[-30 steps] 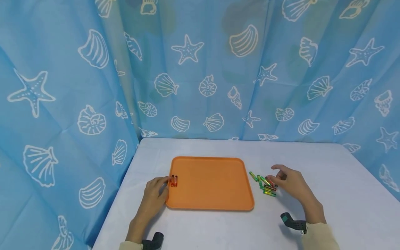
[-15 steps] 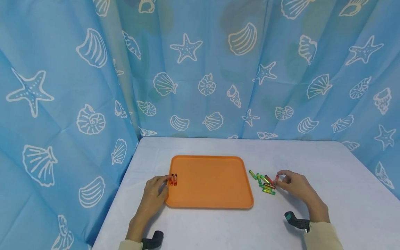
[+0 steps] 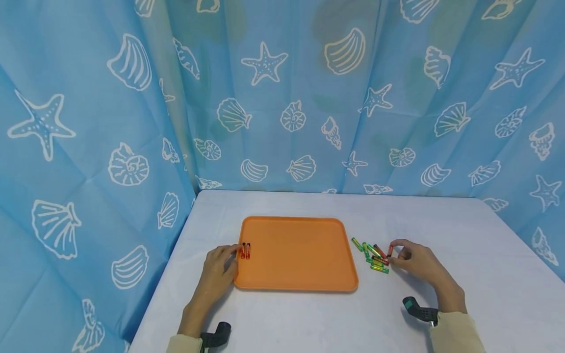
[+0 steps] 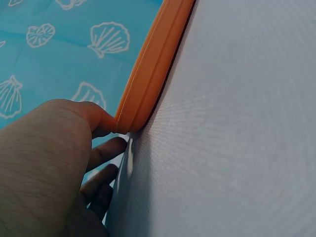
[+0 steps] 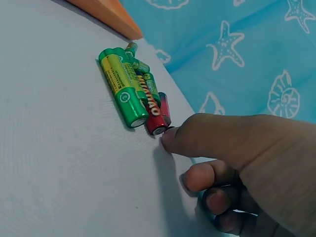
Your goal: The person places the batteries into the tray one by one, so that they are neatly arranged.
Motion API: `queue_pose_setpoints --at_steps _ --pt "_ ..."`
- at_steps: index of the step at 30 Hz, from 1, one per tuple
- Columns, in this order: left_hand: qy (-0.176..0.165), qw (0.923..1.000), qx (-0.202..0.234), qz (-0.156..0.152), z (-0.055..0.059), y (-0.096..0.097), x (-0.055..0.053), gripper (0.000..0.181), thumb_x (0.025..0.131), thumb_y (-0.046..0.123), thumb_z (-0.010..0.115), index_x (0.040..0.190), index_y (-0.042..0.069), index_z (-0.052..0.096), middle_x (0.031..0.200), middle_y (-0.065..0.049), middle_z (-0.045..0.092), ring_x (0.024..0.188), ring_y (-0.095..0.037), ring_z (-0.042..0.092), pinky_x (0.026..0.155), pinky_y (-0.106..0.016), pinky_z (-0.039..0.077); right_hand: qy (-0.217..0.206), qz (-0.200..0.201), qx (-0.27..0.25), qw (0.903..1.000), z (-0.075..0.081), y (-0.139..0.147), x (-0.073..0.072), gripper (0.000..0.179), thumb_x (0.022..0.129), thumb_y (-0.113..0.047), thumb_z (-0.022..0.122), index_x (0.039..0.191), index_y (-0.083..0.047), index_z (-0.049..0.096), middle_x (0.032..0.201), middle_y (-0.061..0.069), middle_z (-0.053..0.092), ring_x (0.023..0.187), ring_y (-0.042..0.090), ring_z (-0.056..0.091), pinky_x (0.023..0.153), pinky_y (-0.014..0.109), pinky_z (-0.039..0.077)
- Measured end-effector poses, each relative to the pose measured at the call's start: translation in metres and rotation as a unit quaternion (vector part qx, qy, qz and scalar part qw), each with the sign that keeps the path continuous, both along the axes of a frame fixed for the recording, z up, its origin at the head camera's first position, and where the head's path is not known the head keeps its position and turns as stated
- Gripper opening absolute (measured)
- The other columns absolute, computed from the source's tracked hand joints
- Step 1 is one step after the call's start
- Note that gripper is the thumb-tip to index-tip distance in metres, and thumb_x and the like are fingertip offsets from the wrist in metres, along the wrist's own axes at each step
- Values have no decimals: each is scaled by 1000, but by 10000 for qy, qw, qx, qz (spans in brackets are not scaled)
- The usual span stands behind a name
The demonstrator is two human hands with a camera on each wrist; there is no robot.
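Note:
My left hand (image 3: 214, 274) holds the left rim of an orange tray (image 3: 300, 255), its thumb against the outer wall in the left wrist view. Two red batteries (image 3: 248, 251) stand side by side inside that rim, close to the index fingertip. My right hand (image 3: 417, 262) pinches a red battery (image 3: 390, 251) between thumb and index finger, at the right side of a loose pile. In the pile lie several green batteries (image 3: 356, 244) and some red batteries (image 3: 380, 260). From the right wrist, the thumb hides most of the pinched battery.
A white-covered table (image 3: 309, 323) carries everything. Blue curtains (image 3: 273, 122) with white shell prints hang behind it and on the left. The pile lies just outside the tray's right rim. Dark wrist devices (image 3: 421, 312) are strapped on both wrists.
My right hand has taken a red battery from the pile and drawn slightly to the right with it. The left hand has stayed at the tray's rim. The head view has shifted slightly.

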State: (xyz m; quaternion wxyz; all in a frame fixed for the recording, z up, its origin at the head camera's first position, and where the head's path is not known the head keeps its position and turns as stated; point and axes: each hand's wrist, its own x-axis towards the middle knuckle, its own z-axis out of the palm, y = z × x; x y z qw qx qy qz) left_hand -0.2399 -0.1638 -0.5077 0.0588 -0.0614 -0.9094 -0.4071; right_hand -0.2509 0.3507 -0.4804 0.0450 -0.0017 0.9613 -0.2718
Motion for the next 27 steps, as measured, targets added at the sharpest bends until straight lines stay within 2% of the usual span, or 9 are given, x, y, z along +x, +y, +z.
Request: queue_pose_setpoints --at_steps 6,10,17,21,27 --pt "-35 10000 5 8 0 0 0 39 101 15 55 140 15 58 138 -10 52 138 -32 35 111 -57 34 126 -153 -50 9998 2 -4 -1 52 88 -31 75 127 -1 58 81 3 57 73 21 50 59 34 40" --pt "-8 10000 -38 20 0 1 0 39 101 15 55 140 16 58 138 -10 52 137 -32 35 111 -57 35 392 -154 -111 9991 8 -11 -1 52 89 -32 75 127 -1 57 79 2 57 71 20 50 57 32 40" --pt "-25 10000 -54 64 1 1 -1 40 101 15 55 140 16 58 138 -10 52 138 -32 35 111 -57 34 953 165 -262 9950 18 -35 -3 47 89 -25 76 126 -2 58 74 0 56 66 18 50 54 28 40" --pt "-57 9999 -75 93 1 1 -1 40 101 16 55 140 15 58 138 -10 52 138 -33 35 111 -57 34 1048 425 -482 9924 21 -55 -4 41 89 -23 76 123 -5 60 72 -1 56 63 17 52 53 27 42" --pt "-51 9999 -31 88 0 1 -1 40 101 15 55 140 15 58 139 -10 52 138 -33 35 111 -57 34 1142 828 -654 9878 17 -82 -7 36 87 -18 78 118 -8 62 72 -3 55 59 15 50 50 25 40"
